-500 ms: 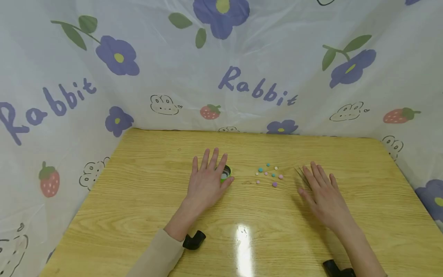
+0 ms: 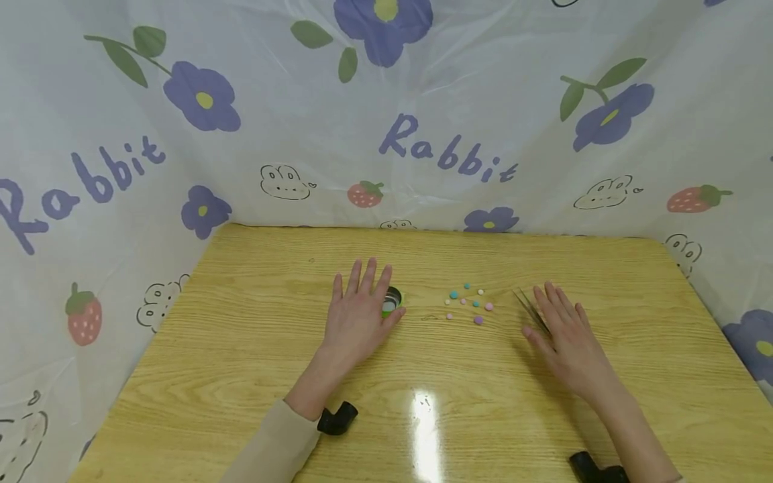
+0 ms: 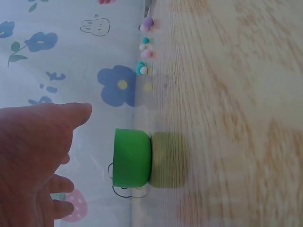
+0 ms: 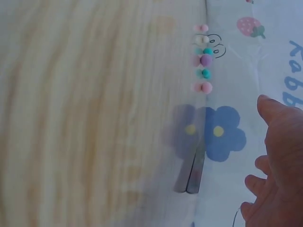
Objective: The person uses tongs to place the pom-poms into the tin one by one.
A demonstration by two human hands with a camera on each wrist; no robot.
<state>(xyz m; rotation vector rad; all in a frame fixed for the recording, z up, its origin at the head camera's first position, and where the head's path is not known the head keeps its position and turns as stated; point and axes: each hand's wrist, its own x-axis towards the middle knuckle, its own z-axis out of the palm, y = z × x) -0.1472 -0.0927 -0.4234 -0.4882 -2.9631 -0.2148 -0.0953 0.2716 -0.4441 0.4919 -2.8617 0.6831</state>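
My left hand (image 2: 357,323) hovers with fingers spread, partly covering a small round green container (image 2: 392,300) in the head view. In the left wrist view the green container (image 3: 130,158) stands upright on the table, apart from the hand. Metal tweezers (image 2: 530,311) lie beside and partly under my right hand (image 2: 572,343), which is held above the table with its fingers extended. The right wrist view shows the tweezers (image 4: 196,172) untouched. Between the hands lie several small coloured balls, among them a purple ball (image 2: 478,320) and a pink ball (image 2: 488,306).
The wood-grain table (image 2: 253,335) meets a white patterned cloth (image 2: 290,121) at its back and sides. A black fitting (image 2: 338,418) shows at the left wrist and another black fitting (image 2: 594,468) by the right forearm.
My right hand has shifted very slightly right, showing more of the tweezers. The left hand, container and balls stay in place; the head view has moved a little.
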